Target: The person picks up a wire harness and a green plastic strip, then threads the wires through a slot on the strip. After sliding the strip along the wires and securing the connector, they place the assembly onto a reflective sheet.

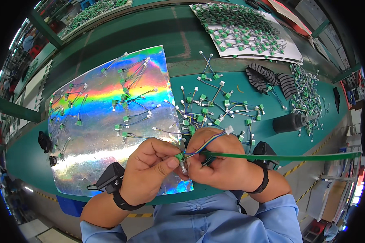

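Lower centre of frame: left hand (pixel 148 168) pinching green connector (pixel 179 156); right hand (pixel 223 168) closed on long green strip (pixel 296 157). Wired connectors (pixel 200 118) scattered mid-frame, shiny sheet (pixel 93 152) at left.

On the table (pixel 184 81), a sheet (pixel 95 152) is lying at ten o'clock from the hands (pixel 150 170), loose connectors (pixel 200 118) at one, a bottle (pixel 286 122) at two.

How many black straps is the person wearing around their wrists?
2: one black strap around the wrist of the left hand, another black strap around the wrist of the right hand. No others are visible.
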`<state>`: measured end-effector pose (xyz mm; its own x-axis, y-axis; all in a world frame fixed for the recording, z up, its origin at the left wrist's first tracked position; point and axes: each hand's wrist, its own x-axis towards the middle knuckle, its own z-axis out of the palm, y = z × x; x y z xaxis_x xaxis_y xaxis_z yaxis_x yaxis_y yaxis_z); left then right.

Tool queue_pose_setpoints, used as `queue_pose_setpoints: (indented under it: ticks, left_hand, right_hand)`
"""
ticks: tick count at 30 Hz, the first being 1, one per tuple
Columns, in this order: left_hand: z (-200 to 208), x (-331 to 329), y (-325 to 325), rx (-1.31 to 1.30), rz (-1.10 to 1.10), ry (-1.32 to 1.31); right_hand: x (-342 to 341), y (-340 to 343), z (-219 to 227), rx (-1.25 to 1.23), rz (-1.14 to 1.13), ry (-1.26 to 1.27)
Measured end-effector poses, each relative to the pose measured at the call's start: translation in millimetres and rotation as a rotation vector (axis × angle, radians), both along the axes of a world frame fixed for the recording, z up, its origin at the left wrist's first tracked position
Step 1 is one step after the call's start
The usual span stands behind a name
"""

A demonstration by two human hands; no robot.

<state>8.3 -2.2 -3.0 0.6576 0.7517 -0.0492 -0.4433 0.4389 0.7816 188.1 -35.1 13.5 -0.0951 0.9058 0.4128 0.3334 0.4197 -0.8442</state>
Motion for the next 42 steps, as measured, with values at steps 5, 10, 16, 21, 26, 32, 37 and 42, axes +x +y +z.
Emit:
queue_pose_setpoints:
  ticks: [5,10,16,21,26,32,37,42]
  left_hand:
    - [0.5,-1.2,3.7,-0.105,-0.08,-0.059]
    - [2.1,-4.8,5.6,-0.154,-0.078,-0.113]
    - [9.2,-4.3,3.4,-0.195,-0.063,-0.06]
    - [12.1,0.2,2.2,-0.204,-0.034,-0.094]
    - [9.3,-3.6,5.7,-0.195,-0.201,-0.112]
    - [14.5,-3.5,2.0,-0.171,-0.207,0.161]
    - [5.7,-3.2,-2.1,-0.077,-0.143,0.133]
    - [9.8,-8.2,-5.9,-0.022,-0.143,0.192]
  right_hand:
    - [5.0,-1.1,-0.2,-0.08,0.07,0.0]
    - [9.0,-2.6,10.0,-0.261,0.084,0.386]
    - [7.0,-0.9,10.0,-0.218,0.286,0.638]
    - [6.1,-5.5,9.9,-0.273,0.328,0.732]
    - [12.1,-2.6,8.4,-0.268,0.373,0.69]
    - [8.6,-4.5,9.7,-0.397,0.419,0.771]
    - [6.9,-6.1,9.0,-0.35,0.393,0.595]
    - [9.4,-10.1,5.5,-0.311,0.489,0.597]
